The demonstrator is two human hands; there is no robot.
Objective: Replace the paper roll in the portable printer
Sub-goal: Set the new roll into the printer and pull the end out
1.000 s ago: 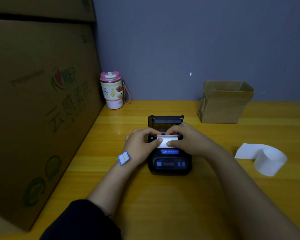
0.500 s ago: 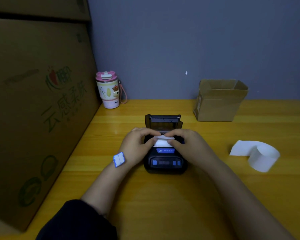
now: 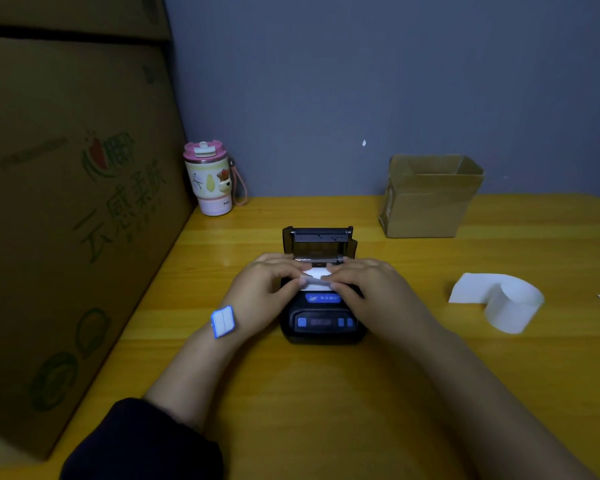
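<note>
Paper roll [image 3: 315, 274] was seen seated in the open bay of the portable printer [image 3: 321, 317], at the middle of the yellow table [image 3: 326, 393]. The lid [image 3: 317, 241] was stood up at the far side of the printer, presumably left raised so the paper could be fed before closing.

Both hands were placed over the printer's bay. The left hand [image 3: 263, 289] was set on the printer's left side, the right hand [image 3: 364, 289] on its right. The free end of the paper [image 3: 314, 281] was pinched between thumb and fingertip of each hand, one at each corner, and held across the front lip of the bay. The hold at both corners was judged to keep the strip square and drawn out past the tear edge, so that it would be caught evenly once the lid was shut.

A blue-edged sticker [image 3: 223, 322] was noted on the left wrist.

To the right of the printer, well apart, a loose curl of paper [image 3: 506, 303] was lying, possibly the removed one. Beyond the printer to the right, an open cardboard box [image 3: 430, 197] was standing by the wall; beyond it to the left, a pink-lidded tumbler [image 3: 210, 180]. A large carton [image 3: 66, 202] was leaning at the printer's far left.

Lid closure was judged not yet done.
</note>
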